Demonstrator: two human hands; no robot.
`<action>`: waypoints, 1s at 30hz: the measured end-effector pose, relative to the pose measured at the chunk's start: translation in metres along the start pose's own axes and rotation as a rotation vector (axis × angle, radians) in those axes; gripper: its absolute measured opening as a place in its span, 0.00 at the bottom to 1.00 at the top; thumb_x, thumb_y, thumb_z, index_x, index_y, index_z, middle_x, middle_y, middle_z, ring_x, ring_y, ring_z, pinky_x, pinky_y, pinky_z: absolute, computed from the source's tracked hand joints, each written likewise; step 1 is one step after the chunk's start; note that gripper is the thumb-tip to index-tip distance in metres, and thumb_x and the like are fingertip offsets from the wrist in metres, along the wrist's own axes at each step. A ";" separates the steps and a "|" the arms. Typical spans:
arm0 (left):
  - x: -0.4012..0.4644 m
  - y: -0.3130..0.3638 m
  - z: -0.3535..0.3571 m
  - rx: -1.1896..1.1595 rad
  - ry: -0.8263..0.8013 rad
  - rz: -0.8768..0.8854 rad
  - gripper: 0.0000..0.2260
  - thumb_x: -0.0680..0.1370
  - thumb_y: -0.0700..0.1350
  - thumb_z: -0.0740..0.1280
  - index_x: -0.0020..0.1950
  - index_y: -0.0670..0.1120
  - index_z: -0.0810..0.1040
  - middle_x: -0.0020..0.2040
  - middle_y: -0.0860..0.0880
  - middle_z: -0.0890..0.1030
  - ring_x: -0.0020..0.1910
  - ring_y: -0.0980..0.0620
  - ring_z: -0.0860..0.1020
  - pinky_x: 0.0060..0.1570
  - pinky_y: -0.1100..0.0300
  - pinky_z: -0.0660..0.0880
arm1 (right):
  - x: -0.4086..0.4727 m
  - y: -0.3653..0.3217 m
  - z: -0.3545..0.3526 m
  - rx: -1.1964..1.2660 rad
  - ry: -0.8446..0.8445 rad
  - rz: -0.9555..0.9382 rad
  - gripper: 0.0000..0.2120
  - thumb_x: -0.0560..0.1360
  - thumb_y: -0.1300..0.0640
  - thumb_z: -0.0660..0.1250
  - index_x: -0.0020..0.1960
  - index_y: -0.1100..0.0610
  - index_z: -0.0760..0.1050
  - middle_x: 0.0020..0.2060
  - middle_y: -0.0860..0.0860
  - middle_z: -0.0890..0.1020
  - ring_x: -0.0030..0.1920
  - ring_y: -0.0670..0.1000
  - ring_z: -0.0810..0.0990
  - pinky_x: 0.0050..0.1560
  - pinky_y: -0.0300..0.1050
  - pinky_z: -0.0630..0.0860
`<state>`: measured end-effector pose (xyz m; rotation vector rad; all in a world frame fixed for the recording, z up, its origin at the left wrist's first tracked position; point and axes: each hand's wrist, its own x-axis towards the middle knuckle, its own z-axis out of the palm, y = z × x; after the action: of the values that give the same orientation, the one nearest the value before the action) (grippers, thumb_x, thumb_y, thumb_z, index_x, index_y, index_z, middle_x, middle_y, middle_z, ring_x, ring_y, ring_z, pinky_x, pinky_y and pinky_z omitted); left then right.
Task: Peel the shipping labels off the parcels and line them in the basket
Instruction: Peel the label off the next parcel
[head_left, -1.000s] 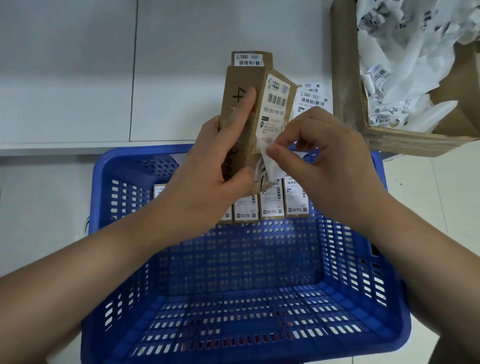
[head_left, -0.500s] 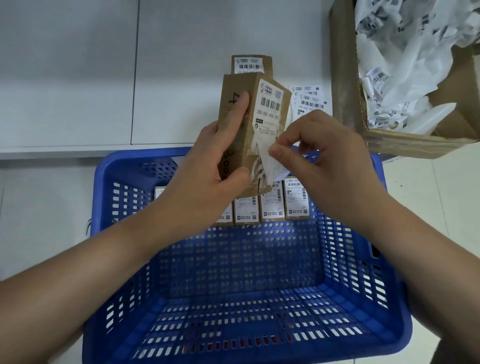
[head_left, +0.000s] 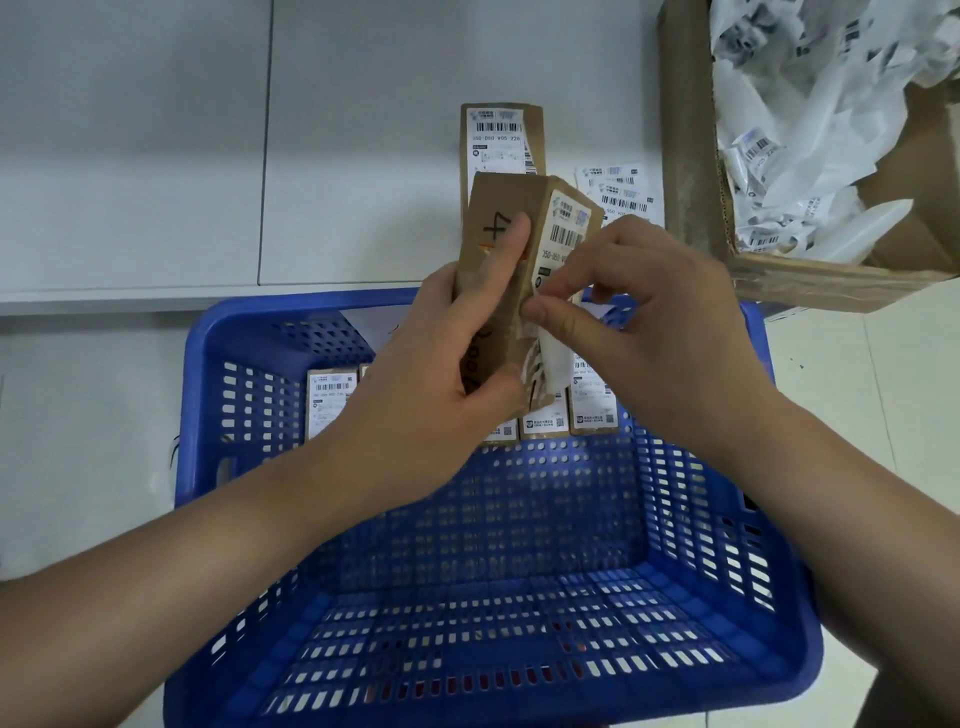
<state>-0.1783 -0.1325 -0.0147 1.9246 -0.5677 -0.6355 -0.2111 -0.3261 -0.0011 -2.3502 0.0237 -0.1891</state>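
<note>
The parcel (head_left: 501, 270) is held upright above the far edge of the basket (head_left: 467, 597). The left hand (head_left: 441, 374) grips it around the body, and the right hand (head_left: 639, 322) pinches the lower part of its label (head_left: 553, 358), which is about half lifted. Behind the parcel, a row of parcels (head_left: 592, 405) stands against the basket's far wall. One more labelled parcel (head_left: 501, 140) waits beyond it, so I judge that work remains.

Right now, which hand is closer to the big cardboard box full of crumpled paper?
Right. The right hand pinches the label just left of the cardboard box; the left hand grips the parcel farther left.
</note>
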 end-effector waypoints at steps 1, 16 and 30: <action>0.000 0.001 0.000 -0.002 0.002 0.002 0.38 0.80 0.48 0.64 0.80 0.72 0.45 0.74 0.59 0.63 0.66 0.68 0.70 0.63 0.67 0.75 | 0.000 0.000 0.000 -0.002 0.001 -0.001 0.07 0.76 0.49 0.73 0.46 0.52 0.83 0.44 0.44 0.77 0.46 0.49 0.78 0.47 0.43 0.76; -0.002 0.001 -0.007 -0.030 0.088 0.083 0.39 0.81 0.42 0.65 0.80 0.72 0.48 0.73 0.57 0.65 0.71 0.63 0.68 0.63 0.61 0.79 | 0.006 -0.003 -0.020 0.015 0.016 0.063 0.06 0.78 0.51 0.72 0.44 0.48 0.76 0.44 0.43 0.78 0.42 0.38 0.74 0.43 0.27 0.68; -0.005 -0.004 0.002 -0.048 0.040 0.055 0.39 0.79 0.47 0.64 0.80 0.73 0.47 0.74 0.59 0.63 0.70 0.63 0.69 0.63 0.60 0.78 | 0.002 -0.003 -0.023 0.127 -0.154 0.058 0.14 0.73 0.36 0.70 0.50 0.45 0.80 0.48 0.45 0.79 0.46 0.48 0.79 0.50 0.38 0.76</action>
<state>-0.1828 -0.1285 -0.0183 1.8663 -0.5735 -0.5690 -0.2126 -0.3402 0.0176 -2.2280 0.0048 0.0184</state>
